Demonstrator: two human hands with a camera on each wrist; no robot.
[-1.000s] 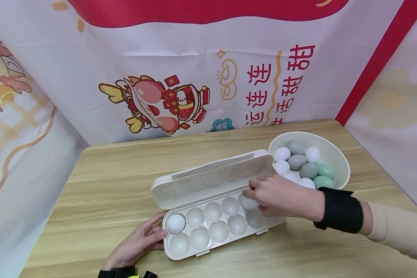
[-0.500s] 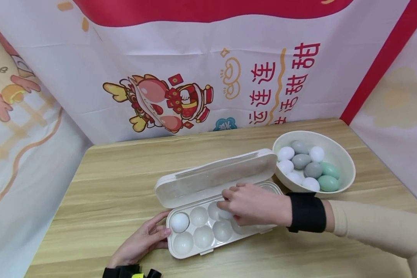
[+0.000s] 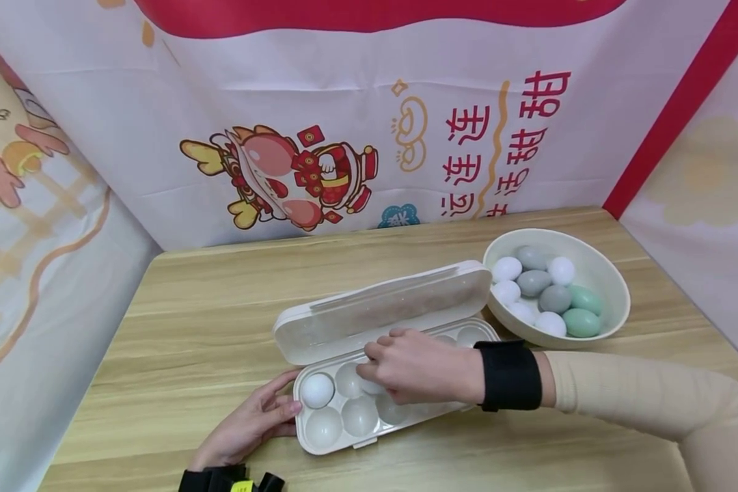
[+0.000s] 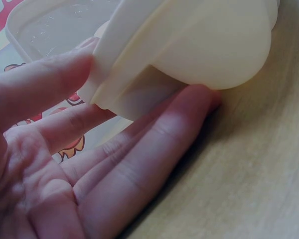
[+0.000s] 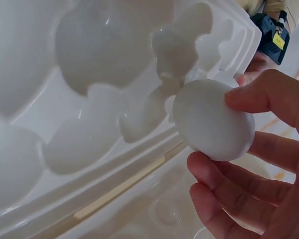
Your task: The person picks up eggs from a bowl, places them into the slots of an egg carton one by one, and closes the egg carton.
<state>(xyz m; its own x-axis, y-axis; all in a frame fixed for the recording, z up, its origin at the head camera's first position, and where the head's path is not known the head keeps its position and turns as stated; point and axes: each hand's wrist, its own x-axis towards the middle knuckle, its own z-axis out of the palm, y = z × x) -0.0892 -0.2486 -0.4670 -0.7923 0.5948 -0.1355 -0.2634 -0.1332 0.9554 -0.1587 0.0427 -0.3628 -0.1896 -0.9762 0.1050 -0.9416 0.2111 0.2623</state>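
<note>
In the head view, a white egg box [image 3: 342, 449] stands on the table with its clear lid [image 3: 387, 311] tipped back. My left hand [image 3: 246, 425] grips its left end. The left wrist view shows that hand's thumb [image 4: 50, 82] on the rim and its fingers underneath. A white egg [image 3: 317, 390] sits in the far-row cup at the left end. Over the cups, my right hand [image 3: 421, 367] pinches another white egg [image 5: 209, 119] between thumb and fingers, just above the far row. From the head, that hand covers most of this egg and several cups.
Touching or close to the lid's right end is a cream bowl [image 3: 615, 294] of loose eggs, some white, some grey [image 3: 534, 283], some green [image 3: 582, 322]. A printed cloth [image 3: 320, 68] hangs behind the wooden table [image 3: 209, 314].
My right hand has carried the white egg leftward along the box, from its right end toward the egg in the left-end cup. My left hand keeps its hold on the box.
</note>
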